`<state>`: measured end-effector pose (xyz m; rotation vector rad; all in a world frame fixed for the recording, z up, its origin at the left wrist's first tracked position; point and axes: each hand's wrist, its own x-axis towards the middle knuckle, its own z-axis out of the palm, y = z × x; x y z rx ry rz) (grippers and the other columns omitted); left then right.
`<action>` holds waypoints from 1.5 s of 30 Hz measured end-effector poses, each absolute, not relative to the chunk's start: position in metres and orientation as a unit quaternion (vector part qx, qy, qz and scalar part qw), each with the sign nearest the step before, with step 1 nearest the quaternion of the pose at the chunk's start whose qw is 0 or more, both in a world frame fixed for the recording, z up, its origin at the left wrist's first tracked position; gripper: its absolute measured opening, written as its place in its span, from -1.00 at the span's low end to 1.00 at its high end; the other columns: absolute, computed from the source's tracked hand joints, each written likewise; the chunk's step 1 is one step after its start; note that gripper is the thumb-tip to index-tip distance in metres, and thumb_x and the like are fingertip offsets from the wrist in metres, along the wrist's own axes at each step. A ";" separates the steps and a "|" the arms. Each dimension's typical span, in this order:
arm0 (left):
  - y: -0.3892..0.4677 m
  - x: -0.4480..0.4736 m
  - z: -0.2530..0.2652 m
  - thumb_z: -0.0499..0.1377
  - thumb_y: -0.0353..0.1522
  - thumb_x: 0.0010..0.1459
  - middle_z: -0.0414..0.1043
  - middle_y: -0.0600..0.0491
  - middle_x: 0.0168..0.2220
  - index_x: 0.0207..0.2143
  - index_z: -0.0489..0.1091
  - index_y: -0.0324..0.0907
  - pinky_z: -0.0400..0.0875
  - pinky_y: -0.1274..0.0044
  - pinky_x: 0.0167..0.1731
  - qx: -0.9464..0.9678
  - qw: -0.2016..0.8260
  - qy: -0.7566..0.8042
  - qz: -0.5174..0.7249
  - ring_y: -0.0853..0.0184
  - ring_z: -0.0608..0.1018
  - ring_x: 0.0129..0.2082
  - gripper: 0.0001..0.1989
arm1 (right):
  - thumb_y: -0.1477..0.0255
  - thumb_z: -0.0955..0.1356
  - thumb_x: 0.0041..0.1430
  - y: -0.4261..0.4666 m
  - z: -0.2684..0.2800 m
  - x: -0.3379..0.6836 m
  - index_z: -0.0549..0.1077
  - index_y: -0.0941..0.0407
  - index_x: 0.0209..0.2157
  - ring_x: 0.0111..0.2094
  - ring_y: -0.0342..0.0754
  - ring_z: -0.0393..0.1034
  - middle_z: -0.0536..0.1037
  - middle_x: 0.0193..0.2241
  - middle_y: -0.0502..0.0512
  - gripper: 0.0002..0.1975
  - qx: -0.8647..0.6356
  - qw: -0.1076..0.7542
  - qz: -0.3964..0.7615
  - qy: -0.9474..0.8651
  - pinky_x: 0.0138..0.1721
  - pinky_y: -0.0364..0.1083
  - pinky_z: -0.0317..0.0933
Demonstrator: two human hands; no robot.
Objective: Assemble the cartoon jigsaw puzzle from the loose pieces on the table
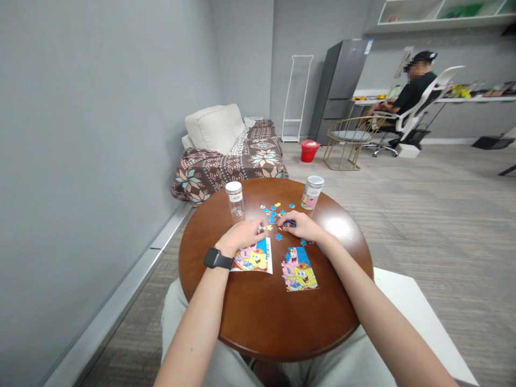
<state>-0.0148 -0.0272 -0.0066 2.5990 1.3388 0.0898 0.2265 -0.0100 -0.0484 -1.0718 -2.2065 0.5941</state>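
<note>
Loose jigsaw puzzle pieces (272,214), mostly blue and yellow, lie scattered on the round brown table (258,317). My left hand (244,235), with a black watch on its wrist, has its fingers curled around a small pale puzzle piece at the near side of the scatter. Opposite it, my right hand (301,224) pinches a reddish puzzle piece (281,228). Under my left wrist lies a printed picture card (264,258) of cartoon figures, partly covered. To its right is a partly assembled puzzle (300,271) with a similar picture and an uneven left edge.
A clear jar (236,203) with a white lid stands at the table's back left. A printed can (312,193) stands at the back right. Beyond are a draped sofa (242,158), a red bin (309,151), a gold-framed chair (350,136) and a seated person (417,88).
</note>
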 end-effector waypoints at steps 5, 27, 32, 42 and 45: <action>-0.026 -0.015 -0.008 0.08 -0.15 0.27 0.50 0.05 -0.38 -0.17 0.32 -0.13 0.24 0.50 -0.43 0.883 0.111 0.455 0.036 0.26 0.54 -0.40 -0.75 | 0.57 0.41 0.02 -0.010 -0.049 0.227 0.57 0.09 -0.34 -0.21 0.00 0.51 0.63 -0.29 0.06 -0.85 -0.409 0.310 0.207 -0.833 -0.10 -0.05 0.34; -0.027 -0.015 -0.004 0.05 -0.14 0.28 0.53 0.02 -0.30 -0.15 0.33 -0.15 0.25 0.51 -0.41 0.881 0.116 0.459 0.020 0.26 0.55 -0.37 -0.72 | 0.52 0.42 0.05 -0.012 -0.044 0.233 0.56 0.10 -0.34 -0.21 -0.01 0.49 0.61 -0.30 0.07 -0.90 -0.435 0.290 0.223 -0.823 -0.08 -0.04 0.32; -0.028 -0.014 -0.004 0.06 -0.15 0.28 0.53 0.02 -0.32 -0.15 0.32 -0.15 0.23 0.51 -0.44 0.880 0.113 0.462 0.014 0.26 0.54 -0.39 -0.73 | 0.52 0.43 0.02 -0.009 -0.046 0.236 0.56 0.11 -0.35 -0.25 -0.01 0.48 0.60 -0.32 0.07 -0.90 -0.442 0.290 0.221 -0.820 -0.12 -0.04 0.33; -0.027 -0.014 -0.003 0.03 -0.11 0.28 0.52 0.02 -0.33 -0.13 0.33 -0.14 0.28 0.50 -0.40 0.876 0.130 0.464 0.020 0.26 0.54 -0.39 -0.68 | 0.72 0.30 -0.04 -0.008 -0.047 0.236 0.57 0.10 -0.34 -0.22 -0.02 0.47 0.58 -0.32 0.06 -0.68 -0.431 0.287 0.205 -0.831 -0.10 -0.06 0.33; -0.026 -0.015 -0.005 0.04 -0.12 0.28 0.53 0.02 -0.33 -0.13 0.33 -0.14 0.29 0.50 -0.39 0.877 0.129 0.462 0.023 0.26 0.55 -0.38 -0.69 | 0.67 0.32 -0.03 -0.008 -0.048 0.237 0.58 0.10 -0.34 -0.23 -0.01 0.46 0.56 -0.31 0.08 -0.72 -0.425 0.292 0.194 -0.835 -0.10 -0.03 0.34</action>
